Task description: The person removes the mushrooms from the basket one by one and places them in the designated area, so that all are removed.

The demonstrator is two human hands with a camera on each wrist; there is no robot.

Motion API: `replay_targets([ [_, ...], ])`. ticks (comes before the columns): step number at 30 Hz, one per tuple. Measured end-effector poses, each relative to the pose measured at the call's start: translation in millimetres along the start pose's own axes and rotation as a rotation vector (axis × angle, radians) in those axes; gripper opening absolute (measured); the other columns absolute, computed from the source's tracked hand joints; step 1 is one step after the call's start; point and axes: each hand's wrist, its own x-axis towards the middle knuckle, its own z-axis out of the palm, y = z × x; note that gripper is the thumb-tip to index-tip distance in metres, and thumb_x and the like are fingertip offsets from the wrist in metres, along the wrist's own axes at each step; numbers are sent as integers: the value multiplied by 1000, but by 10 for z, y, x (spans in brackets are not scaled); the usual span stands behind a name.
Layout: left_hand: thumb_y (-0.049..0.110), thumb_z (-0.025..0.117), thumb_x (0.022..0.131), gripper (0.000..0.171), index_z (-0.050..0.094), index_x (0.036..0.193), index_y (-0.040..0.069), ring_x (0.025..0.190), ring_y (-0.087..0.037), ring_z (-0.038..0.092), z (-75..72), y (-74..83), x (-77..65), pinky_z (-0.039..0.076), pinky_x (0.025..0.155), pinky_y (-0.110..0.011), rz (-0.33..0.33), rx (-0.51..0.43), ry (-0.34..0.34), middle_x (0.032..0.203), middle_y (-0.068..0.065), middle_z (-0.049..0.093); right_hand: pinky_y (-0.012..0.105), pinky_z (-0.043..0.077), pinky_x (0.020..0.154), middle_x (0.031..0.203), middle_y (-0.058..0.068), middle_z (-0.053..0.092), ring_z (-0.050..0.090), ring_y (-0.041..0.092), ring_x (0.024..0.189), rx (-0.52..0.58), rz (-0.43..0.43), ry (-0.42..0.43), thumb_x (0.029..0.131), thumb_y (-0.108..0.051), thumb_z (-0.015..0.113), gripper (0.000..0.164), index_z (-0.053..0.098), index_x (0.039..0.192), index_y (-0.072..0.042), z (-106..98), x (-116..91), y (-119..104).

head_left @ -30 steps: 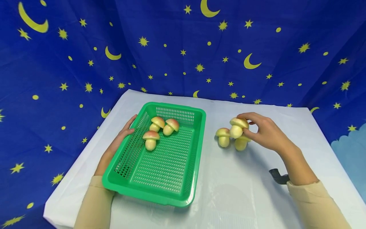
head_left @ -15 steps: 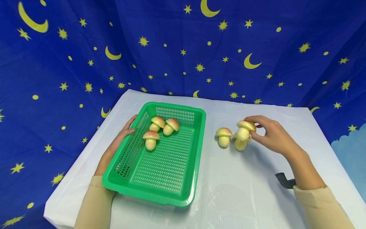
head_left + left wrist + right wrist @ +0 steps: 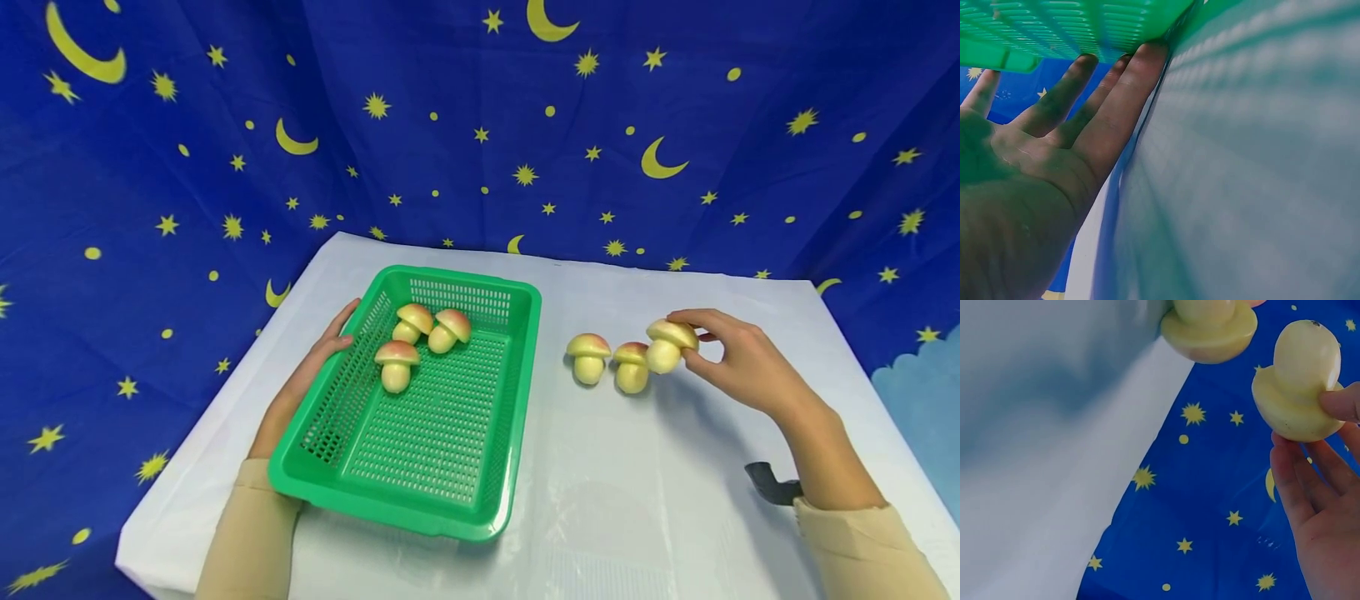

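Note:
My right hand [image 3: 750, 362] pinches a toy mushroom [image 3: 664, 354] between thumb and fingers, with its yellow cap up and pale stem down. In the right wrist view the held mushroom appears stem upward, the thumb at the cap's edge. Just left of it a second toy mushroom [image 3: 632, 377] stands on the table, and a third toy mushroom [image 3: 588, 369] stands farther left. With straight fingers, my left hand [image 3: 309, 375] touches the left side of a green plastic basket [image 3: 528, 367]; the left wrist view shows the fingertips against its slotted wall. Inside sit three mushrooms [image 3: 395, 377] toward the back left.
A white-covered table [image 3: 615, 500] carries everything. Behind and beside it hangs a blue curtain [image 3: 450, 75] with yellow stars and moons. A black strap-like piece [image 3: 771, 485] juts from the right wrist.
My right hand has moved rightward and slightly toward me with the pinched mushroom, uncovering the standing mushroom behind it. Left hand and basket have stayed in place.

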Motion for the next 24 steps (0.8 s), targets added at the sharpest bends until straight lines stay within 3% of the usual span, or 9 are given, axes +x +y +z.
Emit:
replay_targets([
  [9, 16, 26, 106, 58, 0, 156, 27, 144, -30, 8, 1, 0, 4, 32, 107, -28, 2, -19, 1, 161, -6, 0, 42, 48, 82, 125, 3, 60, 56, 20, 107, 13, 42, -24, 80, 3, 72, 51, 60, 126, -13, -18, -63, 41],
  [24, 16, 27, 106, 58, 1, 156, 28, 144, -29, 8, 5, -3, -11, 31, 107, -28, 2, 3, -2, 161, -5, 1, 52, 49, 82, 121, 9, 62, 58, 29, 101, 25, 137, -73, 80, 2, 71, 49, 61, 126, -11, 24, -178, 173],
])
